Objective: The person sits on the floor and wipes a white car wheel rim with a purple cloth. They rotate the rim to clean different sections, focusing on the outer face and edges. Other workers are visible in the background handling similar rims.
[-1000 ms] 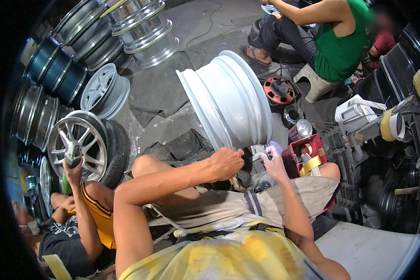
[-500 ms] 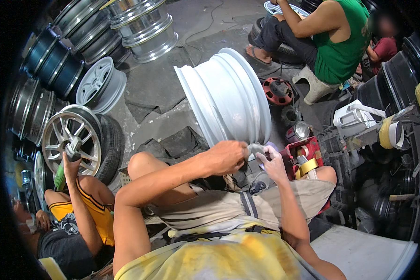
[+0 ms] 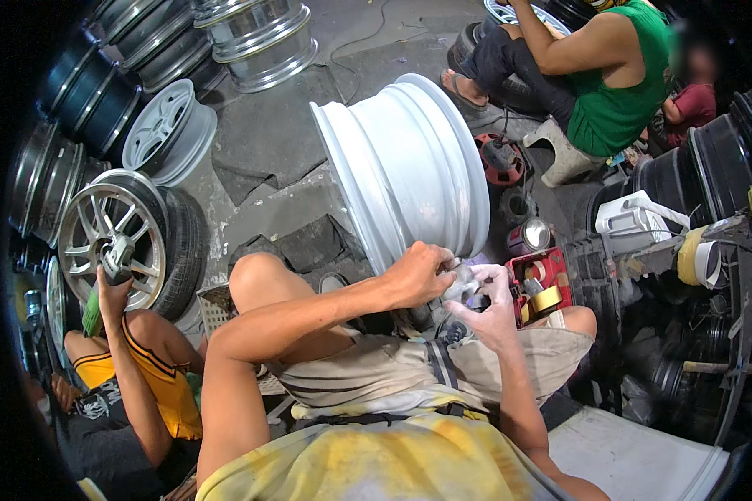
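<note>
A large white-coated wheel rim (image 3: 409, 171) lies on its side in front of me, its barrel facing up. Just beyond my knees, at the rim's near right edge, my two hands meet. My left hand (image 3: 419, 274) pinches one side of a small, crumpled, whitish-grey piece (image 3: 459, 290). The thumb and fingers of my right hand (image 3: 489, 311) close on its other side, with pale dust on the fingertips. What this piece is cannot be made out. Both hands appear just off the rim.
A red box (image 3: 551, 271) holding a roll of yellow tape (image 3: 546, 299) stands by my right knee, with a tin can (image 3: 528, 237) behind it. A co-worker holds a power tool (image 3: 117, 257) against a spoked wheel (image 3: 113, 230) at left. Another person in green (image 3: 614, 92) sits ahead right.
My hands and the pale piece have come slightly nearer to me, with the right hand's fingers spread wider around it. The view has shifted a little; the white rim keeps its place.
</note>
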`<state>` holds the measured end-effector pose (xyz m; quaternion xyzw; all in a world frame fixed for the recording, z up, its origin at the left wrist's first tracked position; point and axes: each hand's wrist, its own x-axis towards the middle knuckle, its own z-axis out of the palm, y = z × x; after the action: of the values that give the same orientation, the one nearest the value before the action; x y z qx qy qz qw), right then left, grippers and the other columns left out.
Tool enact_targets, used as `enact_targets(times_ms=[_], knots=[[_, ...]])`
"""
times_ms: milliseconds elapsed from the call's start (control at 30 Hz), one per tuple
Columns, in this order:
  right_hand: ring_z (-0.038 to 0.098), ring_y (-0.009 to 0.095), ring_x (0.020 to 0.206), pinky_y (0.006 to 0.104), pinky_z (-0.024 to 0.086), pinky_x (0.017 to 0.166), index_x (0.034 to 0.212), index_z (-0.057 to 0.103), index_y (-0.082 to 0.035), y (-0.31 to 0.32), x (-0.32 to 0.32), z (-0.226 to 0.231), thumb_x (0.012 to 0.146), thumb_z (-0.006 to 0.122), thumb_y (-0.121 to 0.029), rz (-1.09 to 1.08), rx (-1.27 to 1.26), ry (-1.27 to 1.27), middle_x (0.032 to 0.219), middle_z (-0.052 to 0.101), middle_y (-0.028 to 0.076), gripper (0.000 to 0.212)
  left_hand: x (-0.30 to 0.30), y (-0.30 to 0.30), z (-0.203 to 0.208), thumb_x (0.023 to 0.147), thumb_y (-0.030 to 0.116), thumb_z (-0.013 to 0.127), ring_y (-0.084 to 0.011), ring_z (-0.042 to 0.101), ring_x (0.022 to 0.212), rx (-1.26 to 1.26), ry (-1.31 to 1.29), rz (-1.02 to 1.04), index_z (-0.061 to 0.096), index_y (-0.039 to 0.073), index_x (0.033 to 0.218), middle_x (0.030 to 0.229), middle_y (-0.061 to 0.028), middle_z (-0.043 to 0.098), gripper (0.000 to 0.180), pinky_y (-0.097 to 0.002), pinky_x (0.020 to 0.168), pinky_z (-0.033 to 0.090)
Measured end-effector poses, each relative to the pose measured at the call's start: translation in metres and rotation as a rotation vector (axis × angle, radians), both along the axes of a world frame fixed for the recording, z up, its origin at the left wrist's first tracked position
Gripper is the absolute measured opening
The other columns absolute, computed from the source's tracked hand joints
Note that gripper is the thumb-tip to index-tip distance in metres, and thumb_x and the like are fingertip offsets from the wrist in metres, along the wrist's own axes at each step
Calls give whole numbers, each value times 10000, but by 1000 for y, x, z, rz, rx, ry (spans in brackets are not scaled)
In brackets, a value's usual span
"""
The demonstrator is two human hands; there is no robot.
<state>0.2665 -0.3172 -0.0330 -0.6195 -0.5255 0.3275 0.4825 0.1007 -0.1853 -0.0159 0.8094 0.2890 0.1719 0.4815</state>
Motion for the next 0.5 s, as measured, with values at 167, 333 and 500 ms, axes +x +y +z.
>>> enact_targets(times_ms=[167, 333, 500], knots=[[589, 373, 941, 446, 492, 832, 982, 594, -14, 12, -8, -10, 742, 785, -85, -62, 138, -407, 1036, 580, 153, 315, 2, 4, 13, 917, 173, 681, -334, 720, 924, 62, 163, -2, 690, -74, 1102, 977, -259, 712, 308, -437, 804, 545], [607, 299, 853, 401, 493, 752, 922, 655, 15, 5, 5, -37, 823, 734, -29, -113, 125, -409, 890, 616, 135, 134, -8, 7, 30, 950, 375, 640, -366, 342, 1447, 883, 529, 112, 510, -40, 1418, 1521, -227, 407, 639, -498, 1169, 301], [544, 173, 673, 316, 458, 646, 903, 652, 45, 9, 3, -39, 869, 748, -46, -222, 103, -258, 794, 589, 90, 136, -14, 9, 12, 935, 506, 621, -371, 191, 1542, 1062, 678, 95, 400, -43, 1515, 1635, -218, 265, 829, -517, 1265, 154]])
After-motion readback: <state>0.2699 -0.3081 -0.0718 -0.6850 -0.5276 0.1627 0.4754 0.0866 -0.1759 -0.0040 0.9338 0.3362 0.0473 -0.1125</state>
